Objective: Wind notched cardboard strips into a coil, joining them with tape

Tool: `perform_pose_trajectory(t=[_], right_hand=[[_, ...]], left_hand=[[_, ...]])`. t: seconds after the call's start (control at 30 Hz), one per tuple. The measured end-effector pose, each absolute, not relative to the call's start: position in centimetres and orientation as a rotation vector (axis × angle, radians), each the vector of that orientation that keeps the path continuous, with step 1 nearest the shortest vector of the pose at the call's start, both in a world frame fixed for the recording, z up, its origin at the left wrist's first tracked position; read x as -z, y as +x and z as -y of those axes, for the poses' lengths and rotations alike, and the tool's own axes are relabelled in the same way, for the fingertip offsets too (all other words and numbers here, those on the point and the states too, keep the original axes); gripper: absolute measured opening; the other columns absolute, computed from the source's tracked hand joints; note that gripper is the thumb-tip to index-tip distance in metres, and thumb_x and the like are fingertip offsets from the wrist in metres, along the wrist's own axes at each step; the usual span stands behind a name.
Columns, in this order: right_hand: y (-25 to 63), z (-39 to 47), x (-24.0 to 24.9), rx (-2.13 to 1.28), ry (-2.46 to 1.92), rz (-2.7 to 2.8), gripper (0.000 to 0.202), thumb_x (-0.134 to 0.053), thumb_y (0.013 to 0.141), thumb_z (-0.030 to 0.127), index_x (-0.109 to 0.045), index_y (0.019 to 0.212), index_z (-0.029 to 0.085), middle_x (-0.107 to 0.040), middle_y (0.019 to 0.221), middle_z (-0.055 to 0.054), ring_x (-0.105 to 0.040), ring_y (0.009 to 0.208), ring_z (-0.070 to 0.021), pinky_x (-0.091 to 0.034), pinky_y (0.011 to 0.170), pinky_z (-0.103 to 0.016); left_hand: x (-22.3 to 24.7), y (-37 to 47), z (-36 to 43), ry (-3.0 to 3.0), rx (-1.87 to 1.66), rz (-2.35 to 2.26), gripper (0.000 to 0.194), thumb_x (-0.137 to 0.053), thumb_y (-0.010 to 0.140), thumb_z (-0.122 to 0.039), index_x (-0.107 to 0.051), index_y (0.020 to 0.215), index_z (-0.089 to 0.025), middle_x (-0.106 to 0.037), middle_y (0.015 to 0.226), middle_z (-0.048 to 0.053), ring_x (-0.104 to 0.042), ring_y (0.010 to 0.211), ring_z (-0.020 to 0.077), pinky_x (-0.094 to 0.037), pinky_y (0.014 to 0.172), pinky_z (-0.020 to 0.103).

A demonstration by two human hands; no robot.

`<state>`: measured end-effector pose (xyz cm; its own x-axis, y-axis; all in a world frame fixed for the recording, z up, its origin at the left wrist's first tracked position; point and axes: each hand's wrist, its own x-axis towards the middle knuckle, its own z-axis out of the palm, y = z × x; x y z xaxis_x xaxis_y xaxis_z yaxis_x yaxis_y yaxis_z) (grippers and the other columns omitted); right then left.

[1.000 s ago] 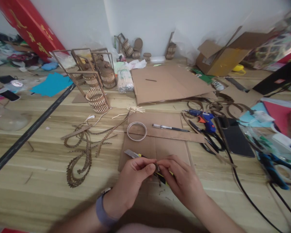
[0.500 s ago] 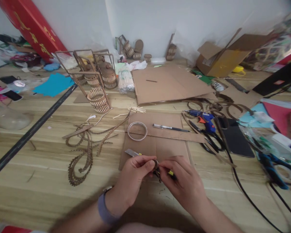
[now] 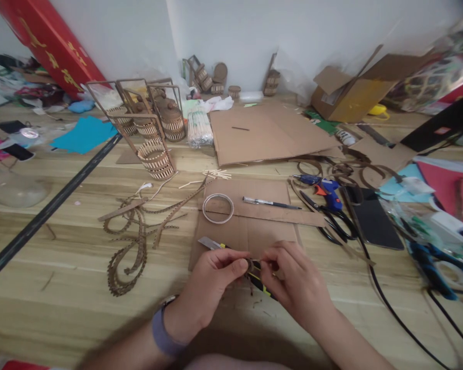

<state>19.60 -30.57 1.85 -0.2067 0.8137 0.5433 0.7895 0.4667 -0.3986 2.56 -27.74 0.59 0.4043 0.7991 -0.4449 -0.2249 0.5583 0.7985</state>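
A small brown coil (image 3: pixel 250 265) is pinched between the thumb and fingers of my left hand (image 3: pixel 216 275). My right hand (image 3: pixel 289 275) pinches a thin brown strip at the coil's right side. Beneath both hands lies a utility knife (image 3: pixel 211 243), its blade pointing left and its black and yellow handle partly hidden. Just beyond, a ring of tape (image 3: pixel 218 208) and a pen (image 3: pixel 272 203) rest on the cardboard mat (image 3: pixel 247 231). Notched brown strips (image 3: pixel 139 252) lie curled to the left of my hands.
Small slatted baskets with tall handles (image 3: pixel 156 159) stand back left. At right are a blue glue gun (image 3: pixel 332 195), black scissors (image 3: pixel 341 226), a phone (image 3: pixel 376 218) and a black cable (image 3: pixel 384 293). A cardboard sheet (image 3: pixel 270 136) lies behind the mat.
My right hand has moved slightly up and to the right, away from my left hand, drawing the strip out. More of the knife handle shows.
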Motion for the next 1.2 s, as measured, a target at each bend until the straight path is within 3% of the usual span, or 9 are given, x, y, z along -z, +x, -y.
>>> perform_pose_trajectory(t=[0.13, 0.33, 0.5, 0.7, 0.9, 1.03, 1.1, 1.2], right_hand=[[20.2, 30.3, -2.2, 0.008, -1.318, 2.019, 0.015, -0.048, 0.089, 0.01, -0.052, 0.08, 0.022, -0.059, 0.065, 0.0, -0.056, 0.059, -0.0162, -0.043, 0.058, -0.03], [20.2, 30.4, -2.3, 0.041, -1.321, 2.037, 0.015, -0.048, 0.09, 0.01, -0.049, 0.081, 0.021, -0.058, 0.066, 0.001, -0.056, 0.061, -0.0161, -0.043, 0.062, -0.03], [21.8, 30.4, -2.2, 0.104, -1.415, 2.027, 0.014, -0.048, 0.091, 0.014, -0.051, 0.079, 0.021, -0.058, 0.067, 0.0, -0.056, 0.062, -0.0175, -0.043, 0.063, -0.031], [27.3, 31.6, -1.0, 0.226, -1.74, 1.83, 0.006, -0.05, 0.086, 0.022, -0.056, 0.087, 0.021, -0.064, 0.086, -0.008, -0.062, 0.075, -0.0244, -0.046, 0.064, -0.035], [30.4, 33.1, 0.2, 0.246, -1.979, 1.548, 0.016, -0.047, 0.086, 0.03, -0.059, 0.077, 0.025, -0.069, 0.072, -0.005, -0.065, 0.072, -0.0281, -0.046, 0.072, -0.045], [31.1, 33.0, 0.3, 0.324, -2.026, 1.532, 0.031, -0.039, 0.095, 0.038, -0.067, 0.089, 0.025, -0.074, 0.091, -0.01, -0.066, 0.097, -0.0342, -0.041, 0.088, -0.058], [30.6, 33.0, -0.2, 0.373, -1.927, 1.596, 0.027, -0.04, 0.096, 0.032, -0.066, 0.094, 0.024, -0.073, 0.094, -0.011, -0.066, 0.098, -0.0315, -0.045, 0.086, -0.053], [27.8, 33.3, -1.5, 0.331, -1.717, 1.766, 0.015, -0.049, 0.095, 0.026, -0.063, 0.099, 0.022, -0.07, 0.089, -0.009, -0.067, 0.084, -0.0248, -0.051, 0.073, -0.039]], left_hand=[[-0.5, 2.5, 27.9, 0.771, -0.689, -0.866, 0.026, -0.084, 0.067, -0.034, -0.08, 0.089, -0.019, -0.068, 0.073, 0.001, -0.051, 0.064, 0.0103, -0.039, 0.062, 0.023], [-0.9, 2.5, 28.2, 0.727, -0.703, -0.765, 0.058, -0.087, 0.066, -0.03, -0.066, 0.118, -0.019, -0.063, 0.072, -0.002, -0.053, 0.066, 0.0093, -0.039, 0.06, 0.021], [-1.2, 2.3, 28.3, 0.753, -0.593, -0.688, 0.074, -0.088, 0.065, -0.032, -0.055, 0.13, -0.017, -0.065, 0.077, -0.001, -0.056, 0.064, 0.01, -0.039, 0.058, 0.022], [-1.5, 2.2, 28.1, 0.707, -0.594, -0.701, 0.074, -0.088, 0.064, -0.031, -0.053, 0.128, -0.015, -0.064, 0.076, -0.002, -0.056, 0.064, 0.0097, -0.041, 0.056, 0.022], [-1.6, 2.4, 28.0, 0.677, -0.618, -0.689, 0.067, -0.089, 0.065, -0.031, -0.059, 0.121, -0.013, -0.063, 0.073, -0.001, -0.054, 0.065, 0.009, -0.039, 0.054, 0.02], [-1.7, 2.4, 27.9, 0.616, -0.641, -0.713, 0.065, -0.091, 0.061, -0.03, -0.062, 0.116, -0.013, -0.064, 0.072, -0.002, -0.054, 0.064, 0.009, -0.038, 0.054, 0.02], [-1.7, 2.5, 27.8, 0.576, -0.653, -0.722, 0.063, -0.092, 0.059, -0.029, -0.063, 0.113, -0.013, -0.065, 0.071, -0.001, -0.055, 0.062, 0.0086, -0.038, 0.054, 0.02], [-1.6, 2.6, 27.6, 0.518, -0.685, -0.732, 0.06, -0.093, 0.057, -0.028, -0.065, 0.109, -0.013, -0.066, 0.07, -0.001, -0.055, 0.061, 0.0079, -0.038, 0.054, 0.019]])
